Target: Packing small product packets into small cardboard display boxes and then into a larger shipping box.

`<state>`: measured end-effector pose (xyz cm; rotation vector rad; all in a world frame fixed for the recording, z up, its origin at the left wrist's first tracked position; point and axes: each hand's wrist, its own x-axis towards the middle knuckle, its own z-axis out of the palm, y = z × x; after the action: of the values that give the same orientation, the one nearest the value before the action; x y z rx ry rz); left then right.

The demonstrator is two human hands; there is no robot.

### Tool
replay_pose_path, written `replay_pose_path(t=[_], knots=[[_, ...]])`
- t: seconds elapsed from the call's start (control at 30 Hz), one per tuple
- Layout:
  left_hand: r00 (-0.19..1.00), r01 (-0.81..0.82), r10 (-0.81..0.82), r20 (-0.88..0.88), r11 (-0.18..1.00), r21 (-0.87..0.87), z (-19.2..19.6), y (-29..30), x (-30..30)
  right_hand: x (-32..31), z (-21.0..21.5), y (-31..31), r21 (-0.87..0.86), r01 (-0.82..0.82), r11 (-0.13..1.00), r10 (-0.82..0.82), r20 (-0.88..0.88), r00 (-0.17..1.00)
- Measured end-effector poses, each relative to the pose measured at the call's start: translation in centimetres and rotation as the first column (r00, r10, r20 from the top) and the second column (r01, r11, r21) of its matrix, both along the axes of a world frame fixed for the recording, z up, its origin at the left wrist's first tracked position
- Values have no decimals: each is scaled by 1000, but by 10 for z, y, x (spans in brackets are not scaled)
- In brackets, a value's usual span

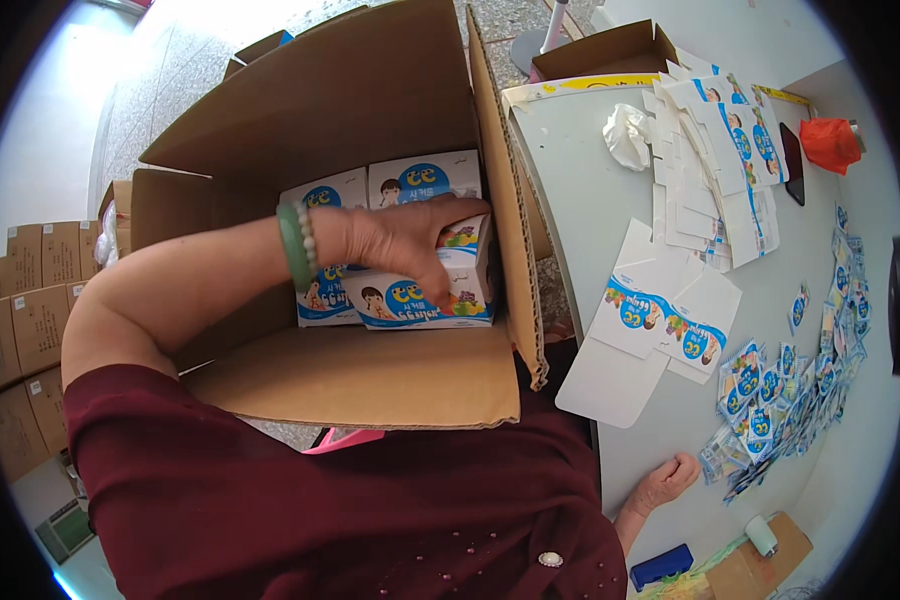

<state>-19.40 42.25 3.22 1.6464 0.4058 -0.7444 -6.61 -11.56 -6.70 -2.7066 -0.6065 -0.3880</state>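
Observation:
My left hand [410,240], with a green bangle and a beaded bracelet at the wrist, reaches into a large open brown cardboard box [360,382]. Its thumb and fingers span a small white and blue printed carton [390,312] at the box's near right corner. Two similar cartons show beside it: one behind [425,180] and one to the left [320,198], partly covered by my arm. On the white table, my right hand [667,482] rests with its fingers curled in and nothing visible in them.
The table [570,150] holds a flat printed carton blank [660,315], a pile of blanks [710,170], scattered small sachets [770,400], a crumpled white plastic bag [627,136], a phone [792,165] and a dark blue object [661,567]. Stacked brown boxes [38,330] stand left.

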Motion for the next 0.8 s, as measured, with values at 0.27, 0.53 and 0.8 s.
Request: replay_pose_path(t=[0.27, 0.53, 0.8], knots=[[968, -31, -72, 241, 917, 397, -47, -20, -31, 0, -4, -6, 4, -5, 1000, 5, 2, 1000], [912, 268, -402, 81, 734, 624, -23, -21, -12, 3, -5, -7, 18, 13, 1000, -13, -8, 1000], [946, -95, 33, 322, 979, 179, -85, -36, -33, 1, -4, 0, 60, 13, 998, -11, -41, 999]])
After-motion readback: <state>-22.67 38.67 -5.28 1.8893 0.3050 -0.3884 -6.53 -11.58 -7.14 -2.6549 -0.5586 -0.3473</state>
